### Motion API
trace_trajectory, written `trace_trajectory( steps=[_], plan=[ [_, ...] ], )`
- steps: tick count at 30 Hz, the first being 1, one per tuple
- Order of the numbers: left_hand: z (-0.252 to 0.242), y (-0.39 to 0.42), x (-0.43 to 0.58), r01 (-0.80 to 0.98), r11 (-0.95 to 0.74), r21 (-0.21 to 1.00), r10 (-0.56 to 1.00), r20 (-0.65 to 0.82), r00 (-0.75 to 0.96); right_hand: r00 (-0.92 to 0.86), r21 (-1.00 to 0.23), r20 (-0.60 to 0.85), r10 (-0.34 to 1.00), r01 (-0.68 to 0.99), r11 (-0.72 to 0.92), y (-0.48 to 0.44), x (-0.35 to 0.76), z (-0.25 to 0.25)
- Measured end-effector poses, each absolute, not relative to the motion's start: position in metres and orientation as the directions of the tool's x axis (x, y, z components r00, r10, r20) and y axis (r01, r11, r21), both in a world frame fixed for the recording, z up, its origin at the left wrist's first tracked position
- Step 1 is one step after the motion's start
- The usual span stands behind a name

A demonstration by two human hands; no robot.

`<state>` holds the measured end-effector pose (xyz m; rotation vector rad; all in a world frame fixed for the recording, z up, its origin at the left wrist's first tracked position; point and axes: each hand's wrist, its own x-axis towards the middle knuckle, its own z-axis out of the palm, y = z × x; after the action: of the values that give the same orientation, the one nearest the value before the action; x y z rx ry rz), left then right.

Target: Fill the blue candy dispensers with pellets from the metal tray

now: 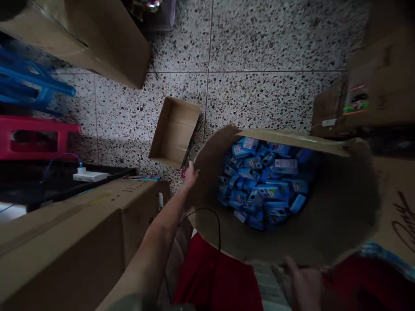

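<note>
A large cardboard box (343, 203) stands open in front of me, its rim bent into a rounded shape. Inside lies a heap of small blue printed packs (259, 185). My left hand (190, 176) is closed at the box's left rim, its fingers partly out of sight; a small pink item shows beside it, too little to identify. At the near rim my right hand (306, 283) grips the box from outside, with a finger or thumb up at the edge. That hand is dark and slightly blurred.
A small open carton (177, 129) rests on the speckled floor (259, 99). Larger cardboard boxes flank it at upper left (106, 39), lower left (81, 233) and right (382, 82). Blue (32, 82) and red (35, 136) plastic stools and a white power strip (89, 175) are at left. A dark cable (218, 229) hangs near me.
</note>
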<state>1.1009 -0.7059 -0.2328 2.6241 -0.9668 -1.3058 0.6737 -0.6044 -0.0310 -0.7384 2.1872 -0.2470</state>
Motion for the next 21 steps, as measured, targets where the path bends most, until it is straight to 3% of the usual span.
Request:
trace_trajectory(
  steps=[4,8,13,17,21],
  plan=[
    [-0.263,-0.759,1.158,-0.503,-0.816,0.285,-0.523,-0.734,0.433,-0.493,-0.368,-0.722,-0.487,-0.322,0.872,-0.615,0.792,-0.035],
    [-0.249,-0.76,1.194,-0.492,-0.815,0.306,-0.487,-0.821,0.297,-0.574,-0.411,-0.674,-0.465,-0.231,0.882,-0.619,0.895,-0.043],
    [-0.181,-0.694,1.201,-0.434,-0.809,0.397,-0.4,-0.912,-0.089,-0.452,-0.477,-0.704,-0.547,-0.268,0.837,-0.609,0.989,-0.046],
    [-0.113,-0.662,1.173,-0.124,-0.832,0.541,-0.431,-0.771,-0.47,-0.384,-0.559,-0.732,-0.564,-0.136,0.818,-0.609,1.027,-0.064],
    [-0.061,-0.675,1.127,-0.168,-0.765,0.622,-0.489,-0.729,-0.479,-0.122,-0.621,-0.777,-0.618,-0.013,0.783,-0.61,0.965,-0.081]
  ],
)
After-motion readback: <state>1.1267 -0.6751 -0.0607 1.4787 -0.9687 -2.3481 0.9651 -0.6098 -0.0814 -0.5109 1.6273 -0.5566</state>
